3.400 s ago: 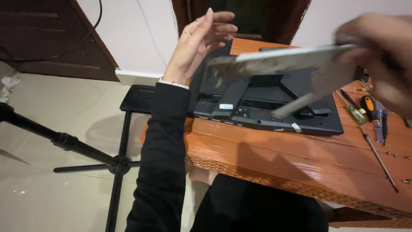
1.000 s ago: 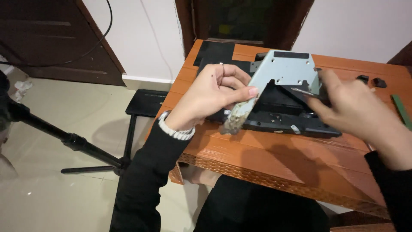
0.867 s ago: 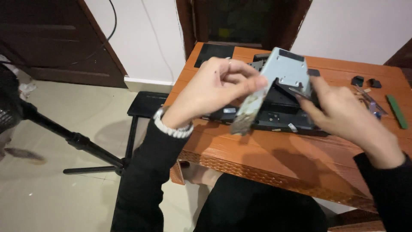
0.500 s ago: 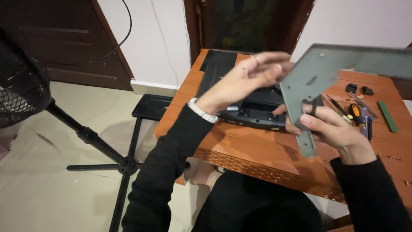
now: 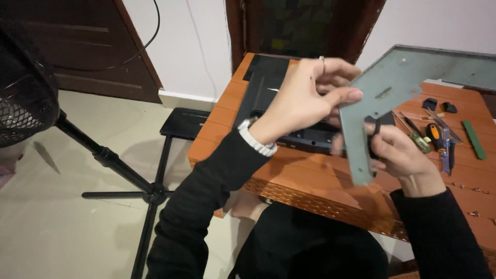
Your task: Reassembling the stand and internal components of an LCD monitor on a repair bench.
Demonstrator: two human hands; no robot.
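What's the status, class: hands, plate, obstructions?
Right hand grips grey plate, raised. Left hand touches its edge. Tools and black device lie below.

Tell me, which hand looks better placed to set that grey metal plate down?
Probably the right hand: its fingers grip the grey metal plate. The left hand only touches its edge.

The grey metal plate (image 5: pixel 398 88) ran off the right edge, and it hid part of the black device (image 5: pixel 289 111) on the desk (image 5: pixel 320 181). The right hand (image 5: pixel 400 155) had fingers tucked behind the plate. The fan (image 5: pixel 23 88) was cut off at left.
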